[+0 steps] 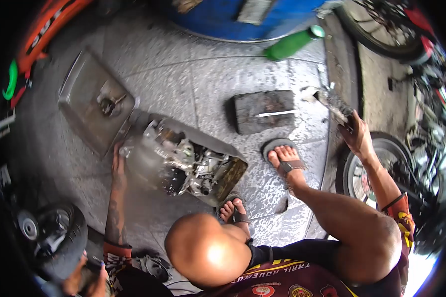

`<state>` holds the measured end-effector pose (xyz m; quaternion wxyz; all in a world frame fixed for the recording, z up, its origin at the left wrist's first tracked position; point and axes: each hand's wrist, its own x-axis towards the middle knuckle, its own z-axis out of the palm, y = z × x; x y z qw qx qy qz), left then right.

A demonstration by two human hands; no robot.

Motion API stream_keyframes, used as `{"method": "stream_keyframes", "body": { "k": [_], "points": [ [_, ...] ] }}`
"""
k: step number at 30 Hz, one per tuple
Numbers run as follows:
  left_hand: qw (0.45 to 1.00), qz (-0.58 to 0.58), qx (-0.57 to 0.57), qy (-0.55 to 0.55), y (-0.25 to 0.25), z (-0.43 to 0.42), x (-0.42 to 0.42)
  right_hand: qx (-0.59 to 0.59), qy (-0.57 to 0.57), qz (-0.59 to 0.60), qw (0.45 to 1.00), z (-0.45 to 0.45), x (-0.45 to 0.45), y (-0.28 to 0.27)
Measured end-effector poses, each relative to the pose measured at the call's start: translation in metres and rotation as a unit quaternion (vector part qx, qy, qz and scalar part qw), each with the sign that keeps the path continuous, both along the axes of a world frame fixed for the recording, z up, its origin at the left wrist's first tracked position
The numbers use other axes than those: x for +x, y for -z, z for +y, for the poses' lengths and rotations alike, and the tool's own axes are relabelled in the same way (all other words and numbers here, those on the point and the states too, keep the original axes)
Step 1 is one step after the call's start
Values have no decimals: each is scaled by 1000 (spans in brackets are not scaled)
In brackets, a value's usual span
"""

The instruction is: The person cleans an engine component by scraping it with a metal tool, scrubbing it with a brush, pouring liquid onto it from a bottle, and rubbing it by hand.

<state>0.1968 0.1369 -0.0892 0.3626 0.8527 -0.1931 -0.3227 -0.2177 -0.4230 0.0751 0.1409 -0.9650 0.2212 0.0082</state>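
A dirty metal engine (195, 166) lies in a cut-open grey container (235, 175) on the floor. My left hand (118, 161) is closed at the engine's left end, with its fingers upright against it. That end is smeared by motion, and the thumb is hidden. Out to the right, my right hand (358, 133) grips a worn, dirty brush (336, 106) above the floor. Between the engine and that hand lies a dark rectangular block (265, 111) with a thin white stick (276, 113) on it.
A grey tray (79, 89) holding a dark part (110, 105) adjoins the container. At the top are a blue drum (218, 22) and a tilted green bottle (295, 43). Motorcycle wheels (376, 173) line the right. Another person's hand (101, 282) shows beside a tyre (64, 237) at lower left.
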Motion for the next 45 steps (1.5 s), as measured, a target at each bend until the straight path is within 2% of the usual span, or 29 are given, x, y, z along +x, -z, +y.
{"method": "stream_keyframes", "body": {
  "k": [2,3,4,6,7,9,12,14,17,20,22,23,24,26,28,30,31,34,36,38,45],
  "points": [
    [1000,-2,6,17,3,-5,6,55,30,6,998,7,-8,-11],
    [1000,-2,4,19,2,-6,8,44,49,105,992,3,-28,-12],
    [1000,-1,3,26,2,-8,9,39,67,110,991,19,-24,-39],
    [999,0,-1,45,1,-12,13,148,193,181,953,46,-12,-92],
    [999,-3,-2,48,-1,-14,14,97,129,138,977,50,-19,-96],
    [999,-13,-3,48,-3,-16,15,117,115,125,978,56,-16,-102],
    [998,-28,-8,48,-3,-22,15,128,168,85,974,65,-19,-65],
    [998,-40,-10,45,-4,-23,17,150,236,55,959,78,-18,-21],
    [998,-54,-9,31,-13,-18,9,199,203,9,959,132,-6,36],
    [998,-57,-21,5,-21,-23,0,309,207,-66,926,208,12,84],
    [997,-58,-34,-22,-33,-17,-11,309,280,-86,905,255,37,97],
    [997,-50,-42,-39,-38,-17,-16,364,329,-94,866,273,49,94],
    [996,-39,-56,-57,-42,-21,-21,357,337,-103,865,289,58,97],
    [991,-8,-87,-98,-56,-21,-38,359,352,-235,832,317,69,106],
    [983,33,-125,-134,-70,-23,-56,378,373,-249,810,328,76,110],
    [969,82,-168,-161,-81,-27,-75,349,396,-213,822,326,71,120],
    [962,105,-186,-172,-86,-28,-84,358,392,-181,828,315,68,107],
    [941,169,-226,-187,-91,-40,-103,298,318,-162,885,291,43,117],
    [929,208,-238,-189,-90,-49,-120,323,306,-134,885,272,26,107],
    [919,249,-245,-185,-88,-59,-136,270,295,-170,901,261,6,119],
    [883,387,-217,-152,-64,-99,-207,230,350,-131,899,203,-74,117]
  ]
}}
